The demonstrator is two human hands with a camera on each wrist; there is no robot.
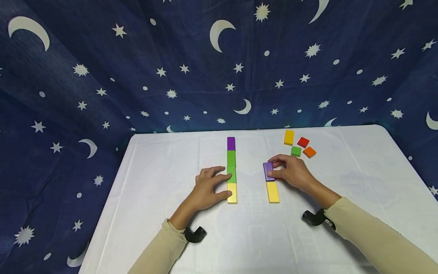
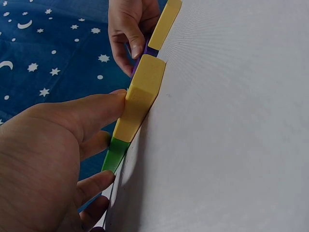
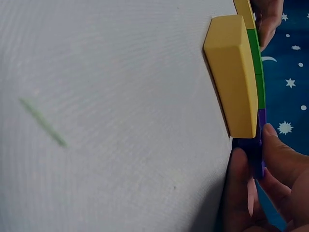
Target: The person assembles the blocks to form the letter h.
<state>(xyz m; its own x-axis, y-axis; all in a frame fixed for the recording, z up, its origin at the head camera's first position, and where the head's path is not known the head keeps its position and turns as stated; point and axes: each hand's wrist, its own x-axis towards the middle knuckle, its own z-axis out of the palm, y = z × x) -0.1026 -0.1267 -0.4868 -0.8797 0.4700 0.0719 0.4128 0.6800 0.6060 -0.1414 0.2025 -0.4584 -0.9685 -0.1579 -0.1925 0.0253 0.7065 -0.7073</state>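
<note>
A straight column of blocks runs away from me left of the table's middle: a yellow block [image 1: 232, 198] nearest, two green blocks [image 1: 231, 157] beyond it and a dark purple block [image 1: 231, 144] at the far end. My left hand [image 1: 208, 188] rests beside this column, thumb at the yellow block and a loosely extended finger at the nearer green one. To the right, my right hand [image 1: 292, 171] pinches a purple block [image 1: 268, 171] between thumb and fingers. That block stands end to end with a second yellow block [image 1: 273, 192], close to its far edge.
Beyond my right hand lie several loose blocks: a yellow-orange one [image 1: 289, 137], a small red one [image 1: 303, 142], a small green one [image 1: 295, 151] and a small orange one [image 1: 309, 152]. A white cloth covers the table [image 1: 164, 160]; a dark blue star-and-moon curtain [image 1: 191, 102] hangs behind.
</note>
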